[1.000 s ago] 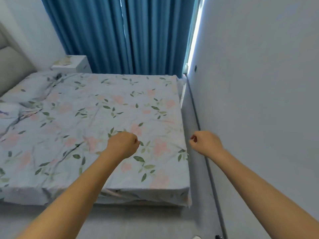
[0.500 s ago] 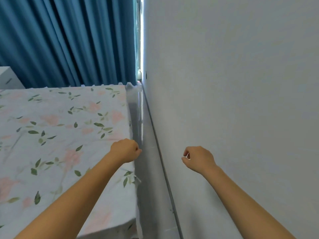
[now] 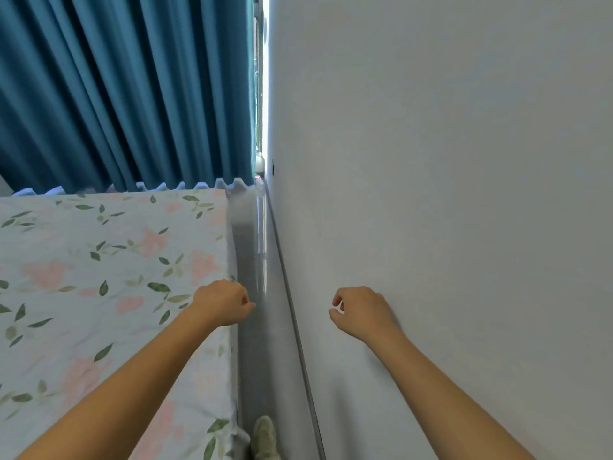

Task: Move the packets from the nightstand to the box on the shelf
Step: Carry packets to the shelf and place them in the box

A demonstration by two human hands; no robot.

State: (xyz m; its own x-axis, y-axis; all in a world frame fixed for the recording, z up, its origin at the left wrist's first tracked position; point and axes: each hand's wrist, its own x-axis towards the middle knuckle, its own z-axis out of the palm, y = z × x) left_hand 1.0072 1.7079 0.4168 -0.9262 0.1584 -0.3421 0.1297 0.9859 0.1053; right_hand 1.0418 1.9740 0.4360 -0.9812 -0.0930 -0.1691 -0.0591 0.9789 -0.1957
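Observation:
No packets, nightstand, box or shelf show in the head view now. My left hand (image 3: 223,303) hangs over the right edge of the bed, fingers curled into a loose fist with nothing in it. My right hand (image 3: 360,312) is held out in front of the white wall, fingers curled shut, also holding nothing. Both forearms reach forward from the bottom of the frame.
A bed with a floral sheet (image 3: 99,277) fills the left. A narrow grey floor strip (image 3: 262,327) runs between bed and white wall (image 3: 447,194). Blue curtains (image 3: 132,94) hang behind the bed. A shoe (image 3: 264,438) shows at the bottom of the strip.
The view has swung right: the white nightstand at the far left has left the frame, and the wall now fills the right half. Both hands stay curled and empty.

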